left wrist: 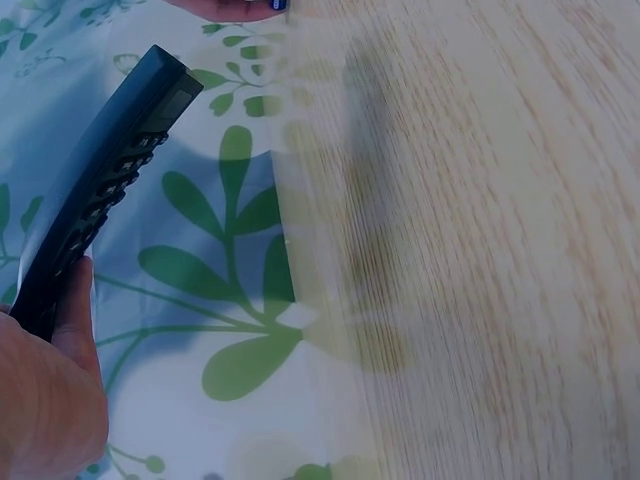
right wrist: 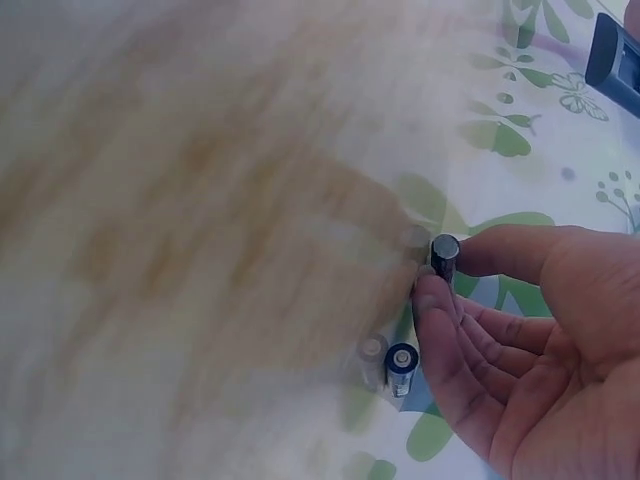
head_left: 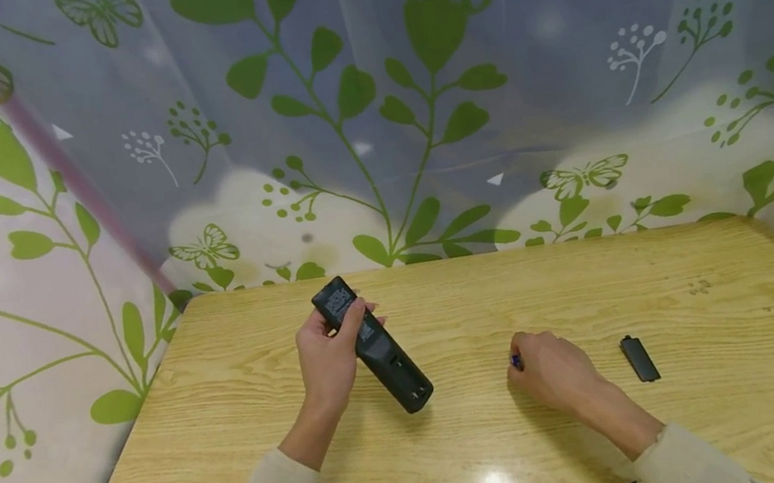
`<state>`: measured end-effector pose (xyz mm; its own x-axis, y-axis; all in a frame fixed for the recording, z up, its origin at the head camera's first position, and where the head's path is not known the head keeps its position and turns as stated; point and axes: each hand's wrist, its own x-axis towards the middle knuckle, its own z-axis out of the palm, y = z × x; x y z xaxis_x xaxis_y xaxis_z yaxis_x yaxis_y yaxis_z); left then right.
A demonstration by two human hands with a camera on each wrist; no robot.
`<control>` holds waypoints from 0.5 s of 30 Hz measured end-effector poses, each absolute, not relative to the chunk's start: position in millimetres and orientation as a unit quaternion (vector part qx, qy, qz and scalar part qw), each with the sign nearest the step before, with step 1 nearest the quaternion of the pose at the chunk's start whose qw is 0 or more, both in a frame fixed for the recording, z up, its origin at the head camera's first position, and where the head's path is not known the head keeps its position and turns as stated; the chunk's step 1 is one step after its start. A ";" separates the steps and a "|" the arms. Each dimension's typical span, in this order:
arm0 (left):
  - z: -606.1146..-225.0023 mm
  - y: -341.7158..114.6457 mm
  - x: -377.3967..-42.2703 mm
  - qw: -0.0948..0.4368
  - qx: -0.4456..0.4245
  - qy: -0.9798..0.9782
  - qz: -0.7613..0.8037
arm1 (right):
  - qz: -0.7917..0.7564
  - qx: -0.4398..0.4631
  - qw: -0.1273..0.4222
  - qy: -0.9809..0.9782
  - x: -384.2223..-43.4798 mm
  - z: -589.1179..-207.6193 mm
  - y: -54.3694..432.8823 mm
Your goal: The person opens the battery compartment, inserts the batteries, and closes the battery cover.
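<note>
My left hand (head_left: 326, 363) grips a black remote control (head_left: 392, 362) above the table, thumb across its back. That back faces up, and its uncovered battery compartment with metal contacts lies toward the lower end. In the left wrist view the remote's button side (left wrist: 110, 180) shows edge-on. My right hand (head_left: 560, 370) is low over the table, to the right of the remote. Thumb and index finger pinch a small battery (right wrist: 446, 255), as the right wrist view shows. Beside the thumb is a second battery (right wrist: 401, 372), its end toward the camera; the head view hides it behind the hand.
On the wooden table (head_left: 236, 339), right of my right hand, lies the black battery cover (head_left: 640, 359). A patterned curtain (head_left: 367, 111) with green leaves and butterflies borders the table's back edge and sides.
</note>
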<state>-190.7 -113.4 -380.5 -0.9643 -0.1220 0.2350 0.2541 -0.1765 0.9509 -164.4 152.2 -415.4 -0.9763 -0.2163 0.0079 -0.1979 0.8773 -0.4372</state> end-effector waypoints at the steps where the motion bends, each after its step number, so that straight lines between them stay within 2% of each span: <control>1: -380.4 -113.6 -190.9 0.123 -0.052 -0.629 -0.766 | -0.228 -0.107 0.023 0.968 -164.7 -414.8 152.5; 9: -379.2 -113.2 -191.1 0.122 -0.048 -0.627 -0.768 | -0.285 -0.107 0.033 0.952 -166.3 -407.2 154.4; 15: -377.6 -113.0 -191.9 0.116 -0.042 -0.627 -0.769 | -0.340 -0.137 0.019 0.930 -167.3 -397.4 149.6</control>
